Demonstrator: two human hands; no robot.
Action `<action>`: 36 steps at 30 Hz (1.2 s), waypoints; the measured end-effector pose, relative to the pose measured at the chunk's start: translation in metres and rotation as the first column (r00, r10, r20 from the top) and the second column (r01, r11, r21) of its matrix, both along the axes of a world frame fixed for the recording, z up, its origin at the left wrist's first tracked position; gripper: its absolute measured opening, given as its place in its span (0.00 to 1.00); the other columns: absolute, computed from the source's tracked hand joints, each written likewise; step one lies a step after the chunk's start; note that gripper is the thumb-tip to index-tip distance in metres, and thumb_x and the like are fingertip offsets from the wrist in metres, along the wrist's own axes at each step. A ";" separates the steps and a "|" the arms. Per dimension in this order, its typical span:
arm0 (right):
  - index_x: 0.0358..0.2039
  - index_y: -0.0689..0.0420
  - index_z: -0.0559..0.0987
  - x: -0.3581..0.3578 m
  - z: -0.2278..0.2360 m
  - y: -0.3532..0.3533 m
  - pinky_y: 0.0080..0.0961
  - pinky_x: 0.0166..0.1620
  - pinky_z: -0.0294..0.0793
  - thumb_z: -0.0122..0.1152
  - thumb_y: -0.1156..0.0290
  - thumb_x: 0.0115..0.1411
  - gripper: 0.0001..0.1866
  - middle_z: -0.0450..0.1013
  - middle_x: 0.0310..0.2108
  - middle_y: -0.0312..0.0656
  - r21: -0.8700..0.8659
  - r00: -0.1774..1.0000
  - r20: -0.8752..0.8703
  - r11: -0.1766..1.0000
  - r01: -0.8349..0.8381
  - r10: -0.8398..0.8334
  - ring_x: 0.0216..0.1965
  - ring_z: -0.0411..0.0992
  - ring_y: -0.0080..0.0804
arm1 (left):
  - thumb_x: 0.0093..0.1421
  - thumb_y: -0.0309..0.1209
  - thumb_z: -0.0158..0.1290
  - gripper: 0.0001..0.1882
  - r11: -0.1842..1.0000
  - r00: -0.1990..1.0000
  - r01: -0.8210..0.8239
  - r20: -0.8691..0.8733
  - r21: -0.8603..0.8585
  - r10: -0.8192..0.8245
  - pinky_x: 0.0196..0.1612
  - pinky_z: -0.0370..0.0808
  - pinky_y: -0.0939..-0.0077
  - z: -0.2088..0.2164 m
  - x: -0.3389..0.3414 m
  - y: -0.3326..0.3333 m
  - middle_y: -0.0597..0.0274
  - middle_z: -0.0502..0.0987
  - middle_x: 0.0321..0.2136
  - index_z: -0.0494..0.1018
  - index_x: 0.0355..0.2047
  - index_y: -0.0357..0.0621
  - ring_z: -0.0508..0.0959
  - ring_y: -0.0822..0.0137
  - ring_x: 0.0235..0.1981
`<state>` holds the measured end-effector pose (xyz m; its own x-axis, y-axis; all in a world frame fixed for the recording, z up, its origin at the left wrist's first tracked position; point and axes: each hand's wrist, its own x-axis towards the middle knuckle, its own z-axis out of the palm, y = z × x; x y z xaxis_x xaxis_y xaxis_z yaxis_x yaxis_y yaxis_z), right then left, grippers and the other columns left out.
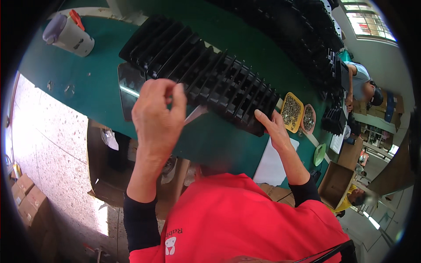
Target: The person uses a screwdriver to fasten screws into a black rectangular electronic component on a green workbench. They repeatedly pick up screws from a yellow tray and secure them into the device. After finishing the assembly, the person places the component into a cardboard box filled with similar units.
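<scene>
A long row of black plastic parts (pixel 219 83) with upright fins lies slantwise across the green table. My right hand (pixel 276 129) grips the near right end of the row, its thumb on the last part and its other fingers partly hidden. My left hand (pixel 158 105) is raised by the row's near side, fingers curled and thumb brought to the index finger in a pinch. Whatever is between those fingertips is too small to make out. Beside that hand, a thin whitish strip (pixel 196 115) sticks out from under the row. A dark, glossy flat panel (pixel 128 90) lies left of the row.
Right of the row stand a yellow tray (pixel 301 104) and a pink dish (pixel 312 128) of small metal pieces, and a green dish (pixel 320 154). White paper (pixel 272 165) lies near me. A lidded mug (pixel 74 37) is far left. More black parts (pixel 302 48) are stacked behind; co-workers sit right.
</scene>
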<state>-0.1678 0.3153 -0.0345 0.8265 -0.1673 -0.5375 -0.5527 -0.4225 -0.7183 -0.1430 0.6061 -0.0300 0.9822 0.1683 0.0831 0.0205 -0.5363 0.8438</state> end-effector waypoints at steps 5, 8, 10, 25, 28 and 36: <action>0.51 0.57 0.74 0.001 -0.005 -0.010 0.21 0.37 0.70 0.61 0.47 0.60 0.28 0.73 0.38 0.31 0.159 0.996 -0.061 0.985 0.068 -0.059 0.36 0.70 0.17 | 0.56 0.32 0.59 0.11 0.949 0.998 -0.009 -0.054 0.316 0.027 0.36 0.75 0.60 -0.085 -0.064 -0.011 0.52 0.72 0.38 0.75 0.37 0.38 0.77 0.53 0.36; 0.52 0.59 0.73 -0.005 -0.011 -0.023 0.23 0.43 0.70 0.59 0.46 0.60 0.31 0.72 0.40 0.33 0.132 0.989 -0.048 0.981 0.143 -0.138 0.37 0.69 0.20 | 0.55 0.32 0.59 0.15 0.955 0.998 0.033 -0.067 0.294 -0.014 0.38 0.75 0.58 -0.101 -0.077 -0.024 0.52 0.72 0.41 0.76 0.41 0.38 0.76 0.50 0.37; 0.54 0.62 0.72 -0.009 -0.008 -0.024 0.25 0.45 0.71 0.59 0.46 0.60 0.33 0.72 0.41 0.36 0.007 0.993 0.068 0.995 0.095 -0.095 0.38 0.69 0.23 | 0.57 0.31 0.56 0.12 0.974 0.985 0.080 -0.167 0.211 -0.045 0.36 0.76 0.53 -0.102 -0.078 -0.022 0.46 0.73 0.39 0.74 0.38 0.37 0.77 0.45 0.39; 0.52 0.70 0.71 -0.067 0.018 0.091 0.33 0.51 0.73 0.59 0.78 0.58 0.21 0.72 0.48 0.53 -0.337 0.480 0.571 0.723 -0.603 0.666 0.47 0.73 0.39 | 0.58 0.32 0.53 0.10 0.953 0.968 -0.152 -0.236 -0.263 0.089 0.31 0.75 0.47 -0.121 -0.128 -0.024 0.40 0.77 0.25 0.71 0.30 0.36 0.78 0.39 0.28; 0.47 0.67 0.74 -0.090 -0.005 0.154 0.31 0.45 0.75 0.65 0.75 0.53 0.21 0.76 0.39 0.52 -0.412 0.232 0.441 0.425 -0.806 0.867 0.39 0.75 0.40 | 0.59 0.36 0.56 0.12 0.891 0.962 -0.235 -0.222 -0.389 0.157 0.29 0.75 0.51 -0.120 -0.152 -0.016 0.46 0.77 0.25 0.70 0.33 0.39 0.79 0.43 0.26; 0.46 0.64 0.76 -0.128 -0.095 0.276 0.28 0.41 0.76 0.65 0.78 0.52 0.19 0.77 0.37 0.49 -0.143 0.160 0.302 0.211 -0.967 0.940 0.36 0.77 0.39 | 0.57 0.32 0.53 0.08 0.817 0.843 -0.507 -0.356 -0.274 0.403 0.31 0.77 0.57 -0.221 -0.270 0.018 0.53 0.78 0.29 0.72 0.35 0.44 0.80 0.51 0.31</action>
